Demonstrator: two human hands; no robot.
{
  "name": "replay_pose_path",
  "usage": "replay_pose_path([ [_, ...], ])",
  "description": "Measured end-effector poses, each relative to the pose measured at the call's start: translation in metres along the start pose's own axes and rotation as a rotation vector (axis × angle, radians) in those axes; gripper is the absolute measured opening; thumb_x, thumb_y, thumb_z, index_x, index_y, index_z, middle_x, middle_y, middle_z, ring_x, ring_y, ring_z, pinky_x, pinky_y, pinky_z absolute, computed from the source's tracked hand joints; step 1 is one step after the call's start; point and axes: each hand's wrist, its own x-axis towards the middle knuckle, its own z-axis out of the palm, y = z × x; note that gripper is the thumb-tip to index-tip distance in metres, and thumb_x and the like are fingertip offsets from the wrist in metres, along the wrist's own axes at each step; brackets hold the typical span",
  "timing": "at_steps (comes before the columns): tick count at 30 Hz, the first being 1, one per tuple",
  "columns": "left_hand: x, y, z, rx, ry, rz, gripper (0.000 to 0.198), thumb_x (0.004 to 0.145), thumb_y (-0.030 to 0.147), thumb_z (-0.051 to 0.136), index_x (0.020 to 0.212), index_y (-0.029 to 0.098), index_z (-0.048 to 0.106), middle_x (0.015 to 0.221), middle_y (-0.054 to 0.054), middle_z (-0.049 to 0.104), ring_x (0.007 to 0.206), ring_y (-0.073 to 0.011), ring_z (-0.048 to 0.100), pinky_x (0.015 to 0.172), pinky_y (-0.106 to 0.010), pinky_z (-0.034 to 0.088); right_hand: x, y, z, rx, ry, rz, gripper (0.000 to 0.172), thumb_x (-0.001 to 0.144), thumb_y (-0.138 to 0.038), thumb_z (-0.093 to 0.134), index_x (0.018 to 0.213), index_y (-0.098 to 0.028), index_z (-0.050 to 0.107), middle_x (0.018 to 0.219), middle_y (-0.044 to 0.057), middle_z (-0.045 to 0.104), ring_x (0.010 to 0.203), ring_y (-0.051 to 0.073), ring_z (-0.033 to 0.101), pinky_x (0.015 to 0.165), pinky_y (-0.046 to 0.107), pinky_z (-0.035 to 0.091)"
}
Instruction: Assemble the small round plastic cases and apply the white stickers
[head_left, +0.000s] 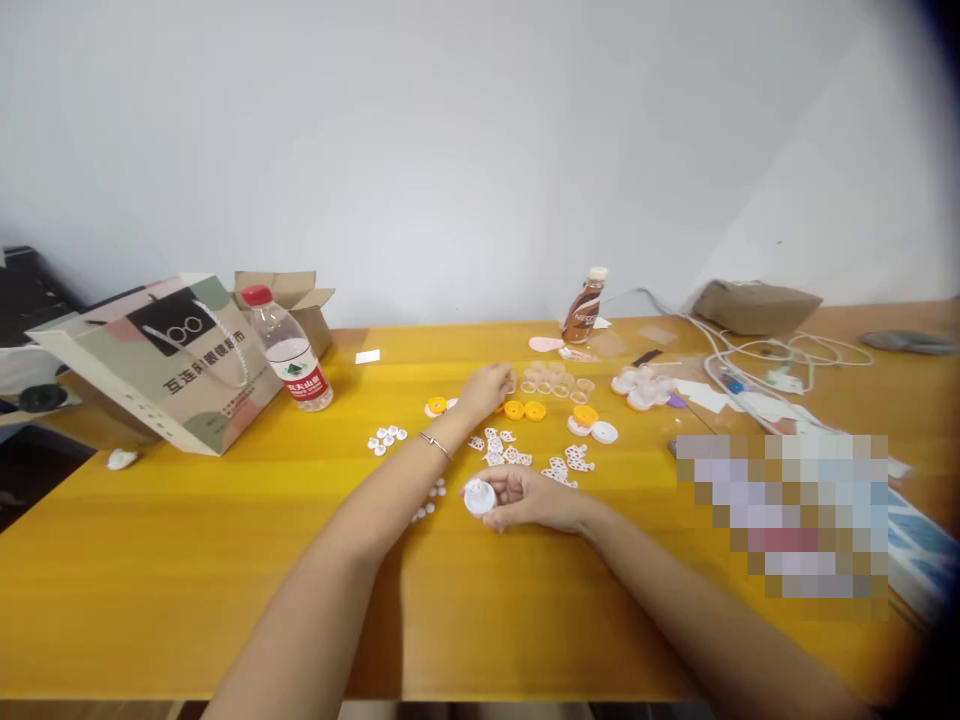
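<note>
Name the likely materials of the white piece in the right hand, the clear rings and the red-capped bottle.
White piece: probably smooth plastic; uniform white colour.
Clear rings: likely smooth plastic; see-through walls, though glass is possible.
Red-capped bottle: apparently shiny plastic; transparent body with highlights.

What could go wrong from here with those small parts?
The left hand, close beside the clear rings, might knock them out of their cluster. The left forearm could brush the small white pieces next to it. The right hand might let the white round part it holds slip.
</note>
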Motion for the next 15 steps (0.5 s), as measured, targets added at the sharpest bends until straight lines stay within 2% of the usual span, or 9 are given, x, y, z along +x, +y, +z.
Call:
replay_pose_path([
  [3,-0.008,0.005,-0.010,-0.020,0.038,-0.013,0.018,0.079,0.018,0.051,0.097,0.018,0.053,0.092,-0.004,0.060,0.089,-0.0161,0.056,0.080,-0.029,0.043,0.000,0.001,-0.001,0.009,0.045,-0.006,0.041,0.061,-0.025,0.073,0.097,-0.014,0.056,0.077,0.000,0.058,0.063,0.006,0.052,0.060,0.020,0.043],
  [6,-0.031,0.011,-0.036,-0.101,0.133,-0.033,0.037,0.077,0.022,0.055,0.113,0.017,0.047,0.094,-0.005,0.059,0.090,-0.0156,0.055,0.084,-0.029,0.042,0.001,0.002,-0.002,0.015,0.126,-0.038,0.040,0.061,-0.025,0.073,0.096,-0.014,0.057,0.080,0.000,0.058,0.067,0.007,0.052,0.058,0.019,0.041],
  [9,-0.070,0.015,-0.070,-0.212,0.197,-0.036,0.024,0.080,0.027,0.052,0.101,0.017,0.058,0.089,-0.005,0.060,0.086,-0.0158,0.055,0.082,-0.030,0.043,0.004,0.003,-0.002,0.003,0.185,-0.068,0.035,0.063,-0.026,0.072,0.094,-0.015,0.059,0.077,0.000,0.057,0.066,0.007,0.049,0.056,0.018,0.038],
  [11,-0.101,0.017,-0.089,-0.297,0.207,-0.040,0.023,0.081,0.029,0.052,0.099,0.018,0.060,0.094,-0.006,0.061,0.088,-0.0157,0.056,0.081,-0.030,0.044,0.006,0.003,-0.002,-0.017,0.222,-0.064,0.035,0.064,-0.027,0.070,0.096,-0.015,0.059,0.075,-0.001,0.056,0.063,0.007,0.048,0.054,0.018,0.036],
  [13,-0.130,0.019,-0.098,-0.381,0.250,-0.071,0.024,0.080,0.029,0.053,0.100,0.017,0.059,0.097,-0.007,0.061,0.089,-0.0159,0.056,0.080,-0.029,0.045,0.007,0.003,-0.001,-0.039,0.257,-0.056,0.036,0.065,-0.027,0.069,0.098,-0.016,0.059,0.074,-0.001,0.056,0.060,0.006,0.047,0.054,0.018,0.035],
  [15,-0.151,0.021,-0.100,-0.440,0.238,-0.105,0.025,0.080,0.028,0.054,0.102,0.017,0.057,0.099,-0.007,0.062,0.088,-0.0157,0.057,0.081,-0.030,0.046,0.008,0.003,0.000,-0.049,0.273,-0.059,0.037,0.066,-0.028,0.069,0.098,-0.016,0.059,0.076,0.000,0.057,0.060,0.007,0.047,0.055,0.019,0.036],
])
